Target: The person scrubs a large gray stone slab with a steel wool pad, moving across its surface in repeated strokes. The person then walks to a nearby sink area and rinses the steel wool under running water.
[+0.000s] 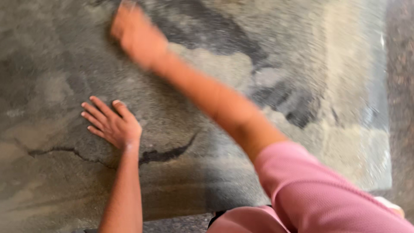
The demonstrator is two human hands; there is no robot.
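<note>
A grey and beige patterned rug (pixel 51 51) with dark streaks fills the view. My left hand (pixel 111 124) lies flat on it, palm down, fingers spread and pointing up-left, holding nothing. My right hand (pixel 134 33) reaches far across the rug toward the top of the view. It is heavily blurred by motion, so I cannot make out its fingers or whether it holds anything. My right arm wears a pink sleeve (pixel 319 194).
The rug's right edge (pixel 386 108) meets a dark speckled floor (pixel 401 86). The same floor shows below the rug's near edge (pixel 181 222). A dark curved line in the pattern (pixel 166 153) runs just beside my left wrist.
</note>
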